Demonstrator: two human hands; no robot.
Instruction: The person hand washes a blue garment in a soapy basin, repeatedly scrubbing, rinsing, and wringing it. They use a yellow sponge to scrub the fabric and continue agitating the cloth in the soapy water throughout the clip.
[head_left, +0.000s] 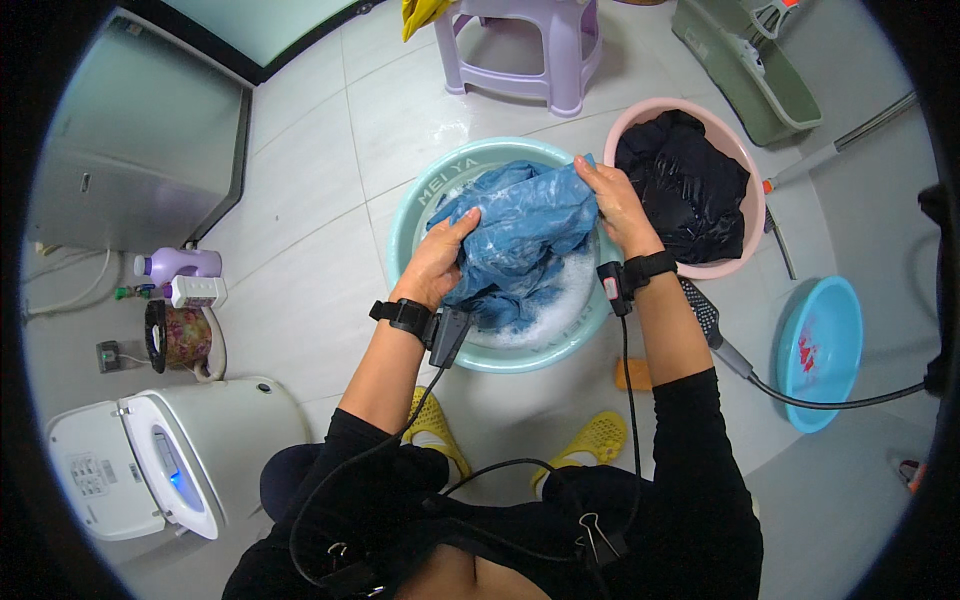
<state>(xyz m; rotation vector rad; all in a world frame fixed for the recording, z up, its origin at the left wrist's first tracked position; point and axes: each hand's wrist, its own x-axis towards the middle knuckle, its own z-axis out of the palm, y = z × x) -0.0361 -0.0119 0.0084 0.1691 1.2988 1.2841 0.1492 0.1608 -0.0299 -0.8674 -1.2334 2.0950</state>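
Note:
A wet blue garment (525, 217) with streaks of suds is stretched between my two hands over a pale green plastic basin (409, 247). My left hand (439, 259) grips its left edge, thumb on top. At the upper right, my right hand (613, 202) pinches a corner of the cloth between thumb and fingers. The garment's lower folds hang into white soapy foam (559, 304) in the basin. What lies under the cloth is hidden. Both wrists carry a strapped device with a black cable.
A pink basin (739, 247) holding wet black clothing (682, 187) stands against the right side. Farther right lie a shower head (701, 307) with its hose and a blue basin (836, 352). A purple stool (566, 67) stands beyond, a toilet (247, 420) at left, an orange block (634, 373) near my right foot.

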